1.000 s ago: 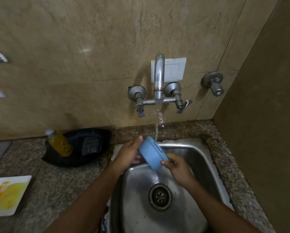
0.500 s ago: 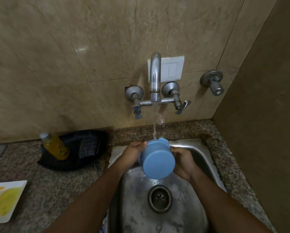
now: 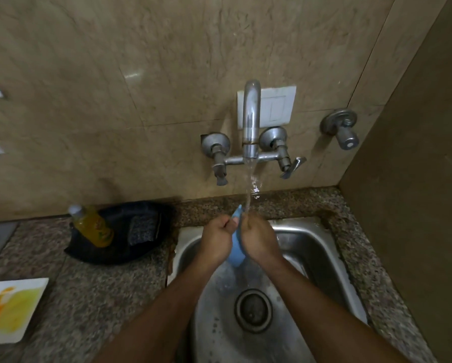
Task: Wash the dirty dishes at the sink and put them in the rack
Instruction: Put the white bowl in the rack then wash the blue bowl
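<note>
Over the steel sink point(image 3: 311, 239), we should keep our left hand point(image 3: 217, 239) and right hand point(image 3: 259, 239) gripping the blue bowl point(image 3: 235, 254), turning it under the tap's stream point(image 3: 249, 187).

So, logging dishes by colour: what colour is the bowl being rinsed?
Light blue; the bowl shows only in the head view.

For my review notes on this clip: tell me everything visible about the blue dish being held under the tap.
The blue dish looks like smooth, matte light-blue plastic. It is seen edge-on, so only a narrow strip shows, and its full shape cannot be told. It is held above the steel sink, sandwiched between the left hand and the right hand, whose fingers curl around it. Its upper edge pokes out above the hands, where the water stream from the tap strikes it.
</note>
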Demonstrator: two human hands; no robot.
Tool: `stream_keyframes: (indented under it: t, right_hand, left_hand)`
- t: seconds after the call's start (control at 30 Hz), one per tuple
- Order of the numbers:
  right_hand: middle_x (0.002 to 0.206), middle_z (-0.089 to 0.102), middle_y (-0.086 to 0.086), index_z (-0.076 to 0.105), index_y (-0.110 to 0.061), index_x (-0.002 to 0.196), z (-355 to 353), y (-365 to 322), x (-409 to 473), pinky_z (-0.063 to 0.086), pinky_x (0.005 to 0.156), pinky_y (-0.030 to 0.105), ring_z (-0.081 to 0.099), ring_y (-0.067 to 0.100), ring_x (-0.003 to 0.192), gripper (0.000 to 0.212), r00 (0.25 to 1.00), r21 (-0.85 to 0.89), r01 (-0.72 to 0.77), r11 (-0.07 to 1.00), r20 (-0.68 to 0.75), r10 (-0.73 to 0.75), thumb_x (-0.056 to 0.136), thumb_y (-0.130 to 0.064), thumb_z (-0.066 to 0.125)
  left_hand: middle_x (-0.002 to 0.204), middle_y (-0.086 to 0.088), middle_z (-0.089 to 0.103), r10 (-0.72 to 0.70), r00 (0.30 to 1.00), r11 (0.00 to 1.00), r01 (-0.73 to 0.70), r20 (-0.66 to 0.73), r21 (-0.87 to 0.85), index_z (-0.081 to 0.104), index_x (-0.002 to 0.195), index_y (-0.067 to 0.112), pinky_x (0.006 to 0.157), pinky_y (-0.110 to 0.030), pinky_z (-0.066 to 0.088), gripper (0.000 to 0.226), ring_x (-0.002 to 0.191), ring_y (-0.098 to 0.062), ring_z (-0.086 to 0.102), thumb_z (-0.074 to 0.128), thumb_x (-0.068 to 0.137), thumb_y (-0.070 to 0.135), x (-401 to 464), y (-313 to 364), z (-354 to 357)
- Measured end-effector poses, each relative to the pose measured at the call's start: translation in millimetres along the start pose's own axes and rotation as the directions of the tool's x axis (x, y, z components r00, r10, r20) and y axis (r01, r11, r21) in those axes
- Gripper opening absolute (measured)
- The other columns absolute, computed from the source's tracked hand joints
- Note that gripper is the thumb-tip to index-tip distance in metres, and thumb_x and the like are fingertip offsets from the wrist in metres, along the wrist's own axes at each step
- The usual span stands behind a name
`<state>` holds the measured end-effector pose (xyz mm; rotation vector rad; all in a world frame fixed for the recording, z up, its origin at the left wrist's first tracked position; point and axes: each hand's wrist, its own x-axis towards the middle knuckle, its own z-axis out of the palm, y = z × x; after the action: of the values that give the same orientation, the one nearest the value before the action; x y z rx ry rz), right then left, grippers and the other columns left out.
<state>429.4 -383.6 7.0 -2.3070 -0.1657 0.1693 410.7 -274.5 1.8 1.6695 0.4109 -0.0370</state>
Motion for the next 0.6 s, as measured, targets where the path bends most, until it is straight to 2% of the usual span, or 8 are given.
stream_keyframes:
  t: [0.07,0.13,0.23,0.27,0.37,0.4,0.5,0.6]
  right_hand:
    - [0.133,0.057,0.020,0.051,0.002,0.134,8,-9,-13,0.039,0.103,0.036,0.053,0.032,0.122,0.052,0.987,-0.070,0.147,0.987,-0.056,-0.151,0.100,-0.029,0.027]
    - [0.136,0.055,0.016,0.046,-0.004,0.141,8,0,-15,0.039,0.103,0.033,0.052,0.027,0.124,0.058,0.974,-0.077,0.216,0.973,-0.045,-0.220,0.099,-0.036,0.023]
    - [0.111,0.066,0.015,0.063,-0.010,0.115,-4,2,11,0.046,0.083,0.032,0.062,0.030,0.104,0.045,0.986,0.142,-0.157,0.977,0.080,0.146,0.105,-0.037,0.028]
    - [0.113,0.066,0.016,0.063,-0.010,0.115,-4,-2,11,0.046,0.084,0.033,0.062,0.031,0.106,0.044,0.989,0.105,-0.138,0.985,0.076,0.131,0.106,-0.036,0.029]
    - [0.140,0.053,0.009,0.045,-0.011,0.144,4,-7,-9,0.036,0.104,0.031,0.049,0.024,0.128,0.046,0.994,-0.061,0.099,0.993,-0.031,-0.101,0.105,-0.032,0.031]
    - [0.141,0.052,0.010,0.044,-0.012,0.144,3,-1,-8,0.036,0.105,0.031,0.049,0.023,0.127,0.046,0.997,-0.035,0.078,0.996,-0.008,-0.078,0.105,-0.032,0.031]
    - [0.122,0.063,0.016,0.061,-0.012,0.121,-5,7,10,0.046,0.091,0.035,0.060,0.029,0.109,0.041,0.977,0.024,-0.156,0.987,0.154,0.151,0.106,-0.033,0.029]
    - [0.120,0.061,0.006,0.057,-0.014,0.125,-4,2,1,0.041,0.087,0.029,0.058,0.024,0.110,0.040,0.994,0.035,-0.104,0.994,0.030,0.103,0.106,-0.035,0.029]
  left_hand:
    - [0.076,-0.016,0.063,0.011,0.999,1.000,-0.012,-0.034,-0.016,0.063,0.076,0.002,0.073,-0.042,0.048,0.031,0.072,-0.024,0.058,0.055,0.097,0.023,1,3,-5]
    - [0.076,-0.016,0.065,0.003,0.999,1.000,-0.004,-0.045,-0.021,0.064,0.072,0.009,0.072,-0.042,0.050,0.029,0.072,-0.026,0.060,0.057,0.097,0.021,4,5,-6]
    - [0.073,-0.018,0.061,-0.012,0.999,0.999,0.010,-0.049,-0.049,0.063,0.073,0.005,0.070,-0.040,0.046,0.026,0.070,-0.027,0.058,0.060,0.095,0.018,1,5,-2]
    - [0.072,-0.017,0.061,-0.022,0.998,0.998,0.019,-0.054,-0.062,0.063,0.074,0.003,0.070,-0.039,0.045,0.026,0.070,-0.027,0.058,0.060,0.095,0.017,1,4,-2]
    - [0.070,-0.009,0.064,-0.006,0.999,0.996,0.002,-0.042,-0.086,0.064,0.068,0.008,0.070,-0.036,0.048,0.029,0.069,-0.023,0.059,0.057,0.096,0.015,3,10,-6]
    - [0.067,-0.008,0.062,0.007,0.999,0.998,-0.009,-0.035,-0.065,0.062,0.066,0.009,0.068,-0.034,0.047,0.030,0.067,-0.022,0.058,0.058,0.096,0.013,3,12,-5]
    - [0.065,-0.010,0.060,-0.002,0.999,0.999,0.000,-0.035,-0.049,0.061,0.066,0.008,0.067,-0.034,0.043,0.029,0.064,-0.020,0.055,0.060,0.094,0.011,0,7,0]
    - [0.068,-0.011,0.063,-0.001,0.999,0.997,-0.002,-0.045,-0.074,0.063,0.066,0.011,0.067,-0.035,0.045,0.030,0.065,-0.022,0.058,0.058,0.095,0.012,3,5,-3]
